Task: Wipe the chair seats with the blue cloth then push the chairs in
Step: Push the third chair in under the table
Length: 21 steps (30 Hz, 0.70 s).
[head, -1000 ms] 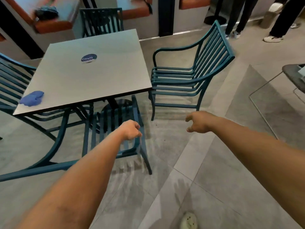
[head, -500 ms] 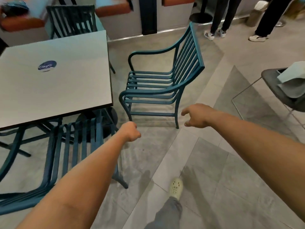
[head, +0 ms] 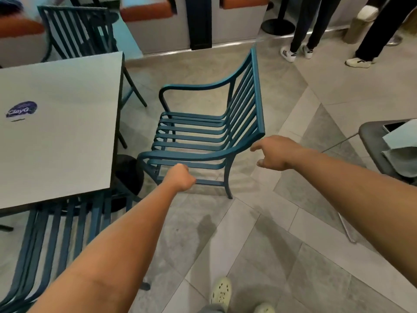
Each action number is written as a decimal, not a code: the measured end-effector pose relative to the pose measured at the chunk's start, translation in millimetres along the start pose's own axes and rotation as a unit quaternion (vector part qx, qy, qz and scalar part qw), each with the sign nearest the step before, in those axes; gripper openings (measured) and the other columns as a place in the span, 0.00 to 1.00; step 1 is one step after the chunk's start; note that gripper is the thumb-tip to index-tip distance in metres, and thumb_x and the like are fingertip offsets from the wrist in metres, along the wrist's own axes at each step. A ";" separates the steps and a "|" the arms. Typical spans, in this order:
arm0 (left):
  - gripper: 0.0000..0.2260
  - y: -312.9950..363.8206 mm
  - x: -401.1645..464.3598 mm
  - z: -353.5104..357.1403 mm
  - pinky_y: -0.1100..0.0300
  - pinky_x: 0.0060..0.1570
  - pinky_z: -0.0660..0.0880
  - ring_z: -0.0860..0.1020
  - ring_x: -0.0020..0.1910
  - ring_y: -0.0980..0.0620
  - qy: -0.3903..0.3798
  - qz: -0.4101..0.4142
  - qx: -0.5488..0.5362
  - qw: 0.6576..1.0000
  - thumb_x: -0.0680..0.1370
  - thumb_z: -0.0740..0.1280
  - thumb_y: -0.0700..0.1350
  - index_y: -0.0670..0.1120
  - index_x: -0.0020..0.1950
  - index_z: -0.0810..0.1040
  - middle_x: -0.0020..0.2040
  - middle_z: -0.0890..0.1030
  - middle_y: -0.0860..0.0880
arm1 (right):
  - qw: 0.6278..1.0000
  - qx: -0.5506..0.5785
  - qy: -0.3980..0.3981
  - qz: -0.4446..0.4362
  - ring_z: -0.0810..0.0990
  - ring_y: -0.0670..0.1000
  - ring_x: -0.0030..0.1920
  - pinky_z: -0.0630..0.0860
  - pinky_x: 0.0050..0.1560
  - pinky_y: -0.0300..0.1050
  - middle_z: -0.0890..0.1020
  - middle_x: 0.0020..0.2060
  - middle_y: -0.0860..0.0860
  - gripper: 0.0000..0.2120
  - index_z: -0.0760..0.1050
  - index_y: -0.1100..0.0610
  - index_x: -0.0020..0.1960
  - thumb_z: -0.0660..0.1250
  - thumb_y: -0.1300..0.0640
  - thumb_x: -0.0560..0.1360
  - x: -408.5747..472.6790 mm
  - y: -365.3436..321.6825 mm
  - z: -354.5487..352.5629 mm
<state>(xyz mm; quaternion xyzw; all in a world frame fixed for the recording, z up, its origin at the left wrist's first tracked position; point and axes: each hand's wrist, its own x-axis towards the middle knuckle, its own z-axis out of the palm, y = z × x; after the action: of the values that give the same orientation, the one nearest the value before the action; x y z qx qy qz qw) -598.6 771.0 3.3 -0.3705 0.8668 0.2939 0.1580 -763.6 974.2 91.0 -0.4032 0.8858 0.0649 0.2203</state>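
Note:
A teal slatted metal chair stands pulled out from the right side of the grey square table. My left hand is a fist in front of the chair's near armrest and holds nothing. My right hand, fingers loosely curled and empty, hovers just right of the end of the chair's backrest. A second teal chair sits pushed under the table's near edge at the lower left. A third teal chair stands behind the table. The blue cloth is out of view.
Another grey table with papers is at the right edge. Two people's legs stand at the back right near a round stand base. Orange bench seats line the back wall. My shoes show on the tiled floor.
The view has swung right and nearer to the pulled-out chair, so the blue cloth on the table has left the frame. Both hands have come up close to that chair.

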 end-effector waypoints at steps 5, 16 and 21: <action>0.14 44.5 32.1 -1.2 0.53 0.52 0.75 0.77 0.51 0.45 0.016 -0.022 -0.035 0.999 0.75 0.69 0.43 0.40 0.59 0.78 0.54 0.81 0.42 | 0.999 -0.025 0.016 -0.043 0.76 0.57 0.62 0.77 0.60 0.51 0.78 0.64 0.53 0.23 0.72 0.50 0.69 0.69 0.59 0.75 48.4 39.0 -24.7; 0.18 160.0 73.0 27.8 0.55 0.52 0.76 0.78 0.54 0.46 0.066 -0.126 -0.146 0.979 0.77 0.70 0.43 0.41 0.65 0.76 0.57 0.80 0.43 | 0.982 -0.084 0.011 -0.172 0.74 0.58 0.65 0.75 0.63 0.55 0.76 0.67 0.54 0.28 0.70 0.50 0.72 0.66 0.63 0.72 141.1 141.9 -85.1; 0.21 192.0 75.6 36.5 0.53 0.59 0.76 0.77 0.59 0.45 0.079 -0.140 -0.166 0.973 0.77 0.69 0.43 0.42 0.69 0.73 0.64 0.76 0.43 | 0.973 -0.101 0.014 -0.209 0.74 0.58 0.66 0.74 0.64 0.55 0.75 0.68 0.54 0.30 0.69 0.50 0.73 0.65 0.64 0.72 164.3 164.8 -98.6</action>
<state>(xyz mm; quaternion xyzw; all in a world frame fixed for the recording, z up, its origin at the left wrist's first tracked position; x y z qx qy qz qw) -788.8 858.4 13.1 -0.5312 0.7553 0.3784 0.0649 -1014.3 942.6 96.1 -0.6004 0.7739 0.1005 0.1744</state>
